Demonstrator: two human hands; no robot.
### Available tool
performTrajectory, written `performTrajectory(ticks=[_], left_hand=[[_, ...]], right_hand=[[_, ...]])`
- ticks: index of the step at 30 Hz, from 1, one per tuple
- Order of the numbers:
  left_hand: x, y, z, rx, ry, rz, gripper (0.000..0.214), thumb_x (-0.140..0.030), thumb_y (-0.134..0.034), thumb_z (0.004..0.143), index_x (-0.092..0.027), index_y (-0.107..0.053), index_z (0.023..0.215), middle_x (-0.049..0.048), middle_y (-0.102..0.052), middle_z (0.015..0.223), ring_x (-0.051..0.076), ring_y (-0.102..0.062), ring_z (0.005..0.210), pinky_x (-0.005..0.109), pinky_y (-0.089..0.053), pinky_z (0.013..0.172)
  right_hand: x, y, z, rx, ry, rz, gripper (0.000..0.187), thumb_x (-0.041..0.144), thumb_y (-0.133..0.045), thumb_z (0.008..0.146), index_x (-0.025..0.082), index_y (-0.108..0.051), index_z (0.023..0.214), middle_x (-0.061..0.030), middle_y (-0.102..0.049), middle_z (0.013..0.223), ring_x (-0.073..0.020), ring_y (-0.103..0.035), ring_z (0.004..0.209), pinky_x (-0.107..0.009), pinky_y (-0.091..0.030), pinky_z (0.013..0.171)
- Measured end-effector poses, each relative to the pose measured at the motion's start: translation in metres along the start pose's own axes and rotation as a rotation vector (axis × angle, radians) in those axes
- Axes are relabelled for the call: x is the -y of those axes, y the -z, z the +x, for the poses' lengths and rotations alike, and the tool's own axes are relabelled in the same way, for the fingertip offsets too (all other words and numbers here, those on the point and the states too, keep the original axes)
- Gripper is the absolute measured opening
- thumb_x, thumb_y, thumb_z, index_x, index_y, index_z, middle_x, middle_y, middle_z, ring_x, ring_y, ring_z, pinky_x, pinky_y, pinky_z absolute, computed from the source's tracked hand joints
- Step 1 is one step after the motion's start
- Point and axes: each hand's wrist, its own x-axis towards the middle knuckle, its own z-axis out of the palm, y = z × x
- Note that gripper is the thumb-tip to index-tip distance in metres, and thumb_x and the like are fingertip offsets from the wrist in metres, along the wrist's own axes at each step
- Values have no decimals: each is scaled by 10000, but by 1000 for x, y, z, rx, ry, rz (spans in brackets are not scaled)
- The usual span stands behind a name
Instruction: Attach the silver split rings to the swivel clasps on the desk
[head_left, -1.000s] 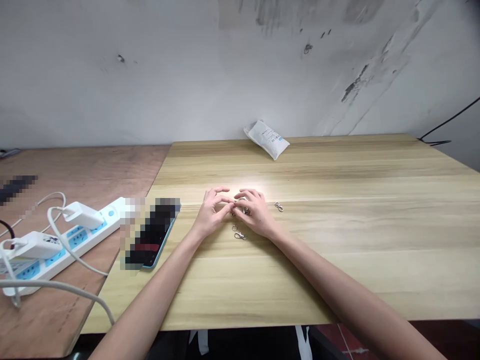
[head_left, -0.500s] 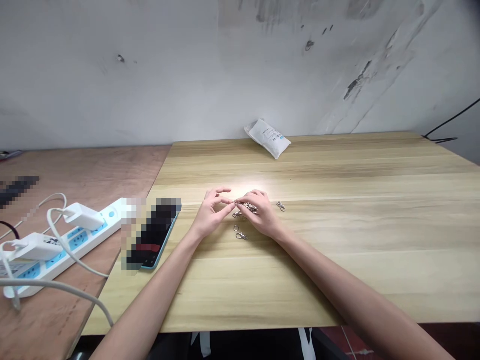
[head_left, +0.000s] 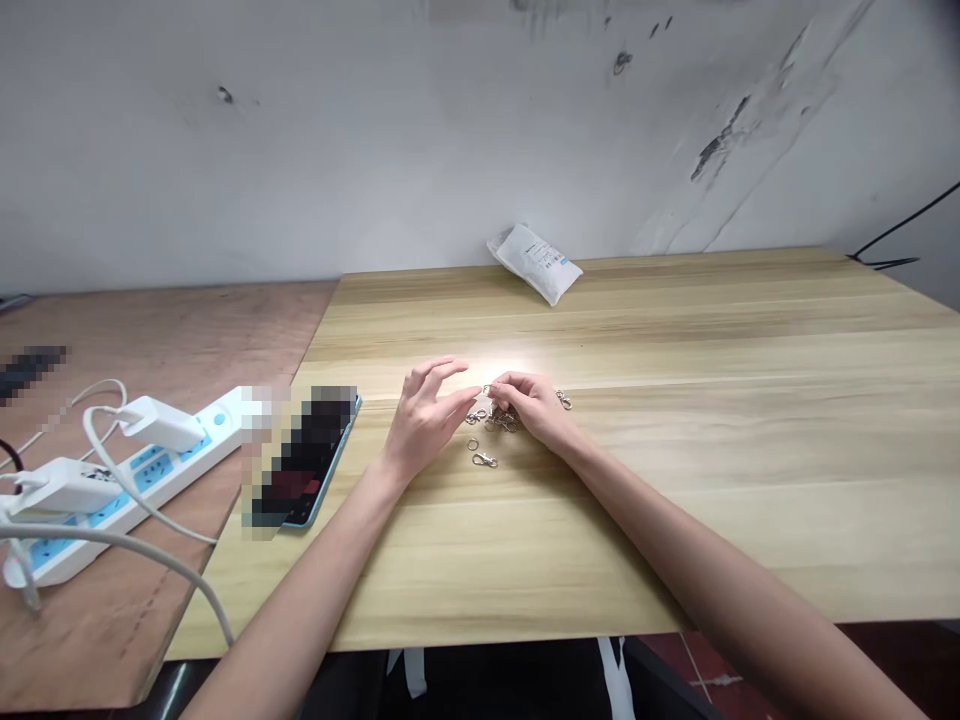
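The right hand (head_left: pixel 534 408) pinches a little shiny ring (head_left: pixel 487 389) between its thumb and finger, just above the pile of metal clips (head_left: pixel 501 420). The left hand (head_left: pixel 427 415) is just left of the pile, with its fingers spread apart. One of its fingertips comes right up to the ring, but I can't tell if it touches.

The pile sits on a pale wooden table (head_left: pixel 675 480), partly under the right hand. A few small clips (head_left: pixel 475 416) lie just left of the pile. On the near side of the pile is a loose ring (head_left: pixel 473 444), and a bit nearer is one lone clip (head_left: pixel 485 460) lying flat. Another bit of metal (head_left: pixel 563 400) lies to the right of the pile, past the right hand.

Farther left of the pile there is a dark phone (head_left: pixel 315 455) with a blue edge, partly blurred out. Even farther left, a white power strip (head_left: pixel 155 467) with blue sockets lies mostly on a brown board (head_left: pixel 247 330). Two white plugs are stuck in it.

Well beyond the pile, a white packet (head_left: pixel 536 263) lies near the gray wall (head_left: pixel 420 150), which has scratches and dark marks.
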Motion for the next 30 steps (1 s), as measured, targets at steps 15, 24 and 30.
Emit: performTrajectory(ticks=[15,24,30], left_hand=[[-6,-1,-2,180,-20,-4,176,-166,-557,904,-261,-694,959,49,-627,1279,262,-517,1257,419,-417,994],[-9,3,-1,166,-124,89,196,-136,-534,910,-238,-693,962,47,-614,1308,250,-508,1260,401,-433,976],[-8,-1,-1,137,34,27,141,-152,-574,873,-238,-686,883,53,-594,1312,270,-467,1286,447,-410,1024]], right_hand=[[7,4,1,179,-84,-19,393,449,-542,874,185,-483,590,13,-524,642,-115,-443,601,-267,-352,637],[8,1,0,166,-112,-32,386,432,-545,868,182,-478,582,5,-548,646,-116,-459,603,-266,-346,614],[14,-5,-4,121,-74,-119,372,462,-512,897,178,-543,660,18,-526,620,-117,-451,571,-262,-351,576]])
